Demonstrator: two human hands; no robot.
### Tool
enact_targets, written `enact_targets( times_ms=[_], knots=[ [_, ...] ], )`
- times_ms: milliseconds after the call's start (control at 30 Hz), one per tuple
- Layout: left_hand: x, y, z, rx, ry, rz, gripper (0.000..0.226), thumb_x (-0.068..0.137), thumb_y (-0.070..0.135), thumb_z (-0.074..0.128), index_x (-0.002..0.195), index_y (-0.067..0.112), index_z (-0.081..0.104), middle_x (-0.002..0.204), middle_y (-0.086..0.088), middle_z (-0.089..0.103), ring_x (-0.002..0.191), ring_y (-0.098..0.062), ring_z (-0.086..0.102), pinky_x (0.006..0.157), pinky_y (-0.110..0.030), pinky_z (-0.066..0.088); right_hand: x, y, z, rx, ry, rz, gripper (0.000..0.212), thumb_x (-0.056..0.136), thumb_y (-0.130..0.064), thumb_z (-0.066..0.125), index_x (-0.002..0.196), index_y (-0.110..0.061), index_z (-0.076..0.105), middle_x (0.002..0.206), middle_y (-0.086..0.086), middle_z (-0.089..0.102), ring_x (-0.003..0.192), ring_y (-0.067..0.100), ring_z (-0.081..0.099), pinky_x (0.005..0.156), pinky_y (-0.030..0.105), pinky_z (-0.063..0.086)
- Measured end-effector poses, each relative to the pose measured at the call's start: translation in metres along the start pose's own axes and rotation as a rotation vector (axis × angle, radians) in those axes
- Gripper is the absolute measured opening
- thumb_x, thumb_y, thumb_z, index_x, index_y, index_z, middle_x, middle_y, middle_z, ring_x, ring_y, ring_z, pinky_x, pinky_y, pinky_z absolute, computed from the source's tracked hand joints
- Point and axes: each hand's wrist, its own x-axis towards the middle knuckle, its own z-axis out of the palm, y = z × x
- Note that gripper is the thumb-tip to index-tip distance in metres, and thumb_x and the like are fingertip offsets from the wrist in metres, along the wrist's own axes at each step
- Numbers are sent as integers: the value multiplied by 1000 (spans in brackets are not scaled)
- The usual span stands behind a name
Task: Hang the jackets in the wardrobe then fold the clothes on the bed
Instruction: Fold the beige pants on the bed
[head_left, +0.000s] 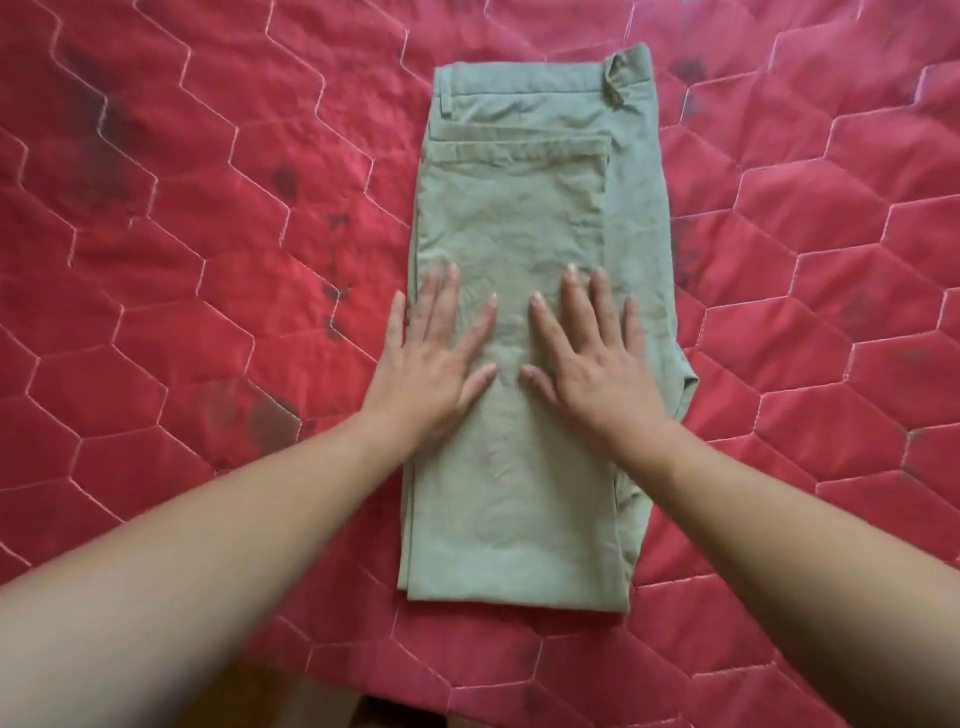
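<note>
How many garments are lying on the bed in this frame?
1. The folded green trousers lie in the middle of the red quilt, with the left hand and right hand pressed flat on them. Other clothes may lie outside the frame.

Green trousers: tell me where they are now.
Head view, centre: the green trousers lie folded on the red quilt, left hand and right hand pressed flat on their middle.

Left grip (434, 371) flat, right grip (597, 371) apparently flat
</note>
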Motion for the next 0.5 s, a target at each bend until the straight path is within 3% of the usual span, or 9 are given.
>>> enact_targets(
  times_ms=[133, 233, 300, 400, 500],
  knots=[
    [51, -17, -3, 38, -136, 50, 80, 92, 75, 11, 155, 38, -20, 164, -17, -27, 152, -32, -26, 121, -63, -4, 49, 24, -5, -129, -119, -45, 82, 96, -78, 15, 162, -32, -4, 170, 13, -13, 154, 33, -22, 121, 65, -7],
    [47, -14, -18, 11, -227, 48, 82, 95, 72, 22, 157, 39, -18, 163, -15, -31, 150, -30, -30, 122, -62, -2, 46, 18, -20, -93, -216, -21, 83, 96, -78, 18, 162, -34, -7, 169, 12, -20, 153, 32, -28, 121, 64, -10],
    [51, -13, -40, -77, -146, 17, 80, 97, 63, 41, 161, 38, 1, 168, -13, -16, 155, -29, -17, 124, -58, 6, 52, 13, -38, 0, -208, 37, 81, 96, -71, 37, 163, -33, 8, 170, 12, -9, 156, 32, -13, 123, 62, 1],
    [89, -23, -75, -204, 109, -83, 76, 94, 42, 61, 159, 32, 22, 168, -13, 6, 156, -29, 3, 121, -53, 19, 84, 19, -69, 178, 60, 143, 67, 93, -46, 62, 152, -22, 42, 163, 18, 25, 148, 40, 26, 113, 57, 31],
    [148, -46, -103, -285, 34, -200, 84, 91, 32, 65, 159, 30, 16, 163, -12, 20, 152, -31, 18, 115, -56, 27, 133, 40, -89, 216, 112, 228, 71, 90, -33, 65, 154, -21, 37, 155, 17, 35, 141, 40, 35, 106, 53, 37]
  ],
)
